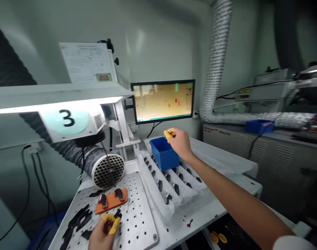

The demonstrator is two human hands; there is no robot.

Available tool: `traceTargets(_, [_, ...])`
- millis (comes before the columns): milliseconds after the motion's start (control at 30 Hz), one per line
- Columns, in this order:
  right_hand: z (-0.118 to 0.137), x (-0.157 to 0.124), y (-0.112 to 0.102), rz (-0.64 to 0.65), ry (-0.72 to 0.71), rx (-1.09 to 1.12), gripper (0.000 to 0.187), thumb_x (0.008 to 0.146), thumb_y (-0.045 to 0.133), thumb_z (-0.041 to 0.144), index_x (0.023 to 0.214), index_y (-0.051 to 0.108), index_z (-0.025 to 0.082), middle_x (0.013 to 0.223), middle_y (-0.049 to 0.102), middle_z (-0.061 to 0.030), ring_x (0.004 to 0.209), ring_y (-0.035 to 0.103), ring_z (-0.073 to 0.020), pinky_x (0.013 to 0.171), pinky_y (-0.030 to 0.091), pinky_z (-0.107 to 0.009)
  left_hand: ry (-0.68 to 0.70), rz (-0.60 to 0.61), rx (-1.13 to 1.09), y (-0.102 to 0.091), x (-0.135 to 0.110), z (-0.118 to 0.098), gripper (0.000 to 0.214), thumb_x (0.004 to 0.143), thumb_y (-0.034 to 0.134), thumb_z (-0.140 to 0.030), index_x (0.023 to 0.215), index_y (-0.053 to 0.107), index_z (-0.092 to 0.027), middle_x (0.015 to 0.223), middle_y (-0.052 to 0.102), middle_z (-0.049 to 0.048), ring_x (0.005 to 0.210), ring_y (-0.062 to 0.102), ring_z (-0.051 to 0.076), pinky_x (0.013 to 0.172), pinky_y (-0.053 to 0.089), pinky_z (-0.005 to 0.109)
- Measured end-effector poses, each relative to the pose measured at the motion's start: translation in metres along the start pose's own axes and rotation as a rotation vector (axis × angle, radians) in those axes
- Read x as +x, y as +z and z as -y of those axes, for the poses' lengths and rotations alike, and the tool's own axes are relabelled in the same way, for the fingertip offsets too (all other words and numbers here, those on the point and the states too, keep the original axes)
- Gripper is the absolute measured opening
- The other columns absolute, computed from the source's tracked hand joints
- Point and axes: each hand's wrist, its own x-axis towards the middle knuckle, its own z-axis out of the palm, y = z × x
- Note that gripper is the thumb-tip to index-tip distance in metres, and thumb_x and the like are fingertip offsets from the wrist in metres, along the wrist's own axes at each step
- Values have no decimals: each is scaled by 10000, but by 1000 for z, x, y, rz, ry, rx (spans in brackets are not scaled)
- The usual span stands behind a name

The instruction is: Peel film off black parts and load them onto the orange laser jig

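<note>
Head view: pinching black part (118, 213) in left hand (102, 231), near orange block (111, 205); holding right hand (179, 141) curled by blue bin (165, 158), can't tell if gripping anything. Probably midway: two dark pieces (119, 193) on block, yet to set down held part.

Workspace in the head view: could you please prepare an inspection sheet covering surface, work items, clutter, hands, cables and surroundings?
Surface: perforated metal plate on a white table.
Work items: orange block bearing two dark pieces; blue bin among small dark parts on ridged white sheeting.
Clutter: loose black strips on the plate; reddish flecks on the table.
Hands: left hand pinches a dark bit; right hand is near the bin's rim, grip unclear.
Cables: black cables hang at the left wall.
Surroundings: lit monitor, silver duct.
</note>
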Motion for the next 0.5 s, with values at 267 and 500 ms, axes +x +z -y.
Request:
traceTargets(267, [74, -154, 73, 591, -296, 698, 159, 769, 523, 187, 704, 665, 158, 623, 620, -9, 569, 539, -125, 523, 394, -213, -32, -67, -290, -5, -7, -11, 183, 597, 638, -278, 721, 586, -154, 679, 600, 10, 639, 540, 162, 591, 435, 247])
traceTargets(500, [44, -200, 155, 627, -88, 632, 125, 749, 489, 170, 633, 535, 179, 569, 550, 11, 536, 489, -120, 488, 337, -205, -9, -105, -300, -2, -5, -5, 54, 669, 578, -201, 700, 560, -161, 666, 553, -5, 632, 477, 138, 585, 392, 234])
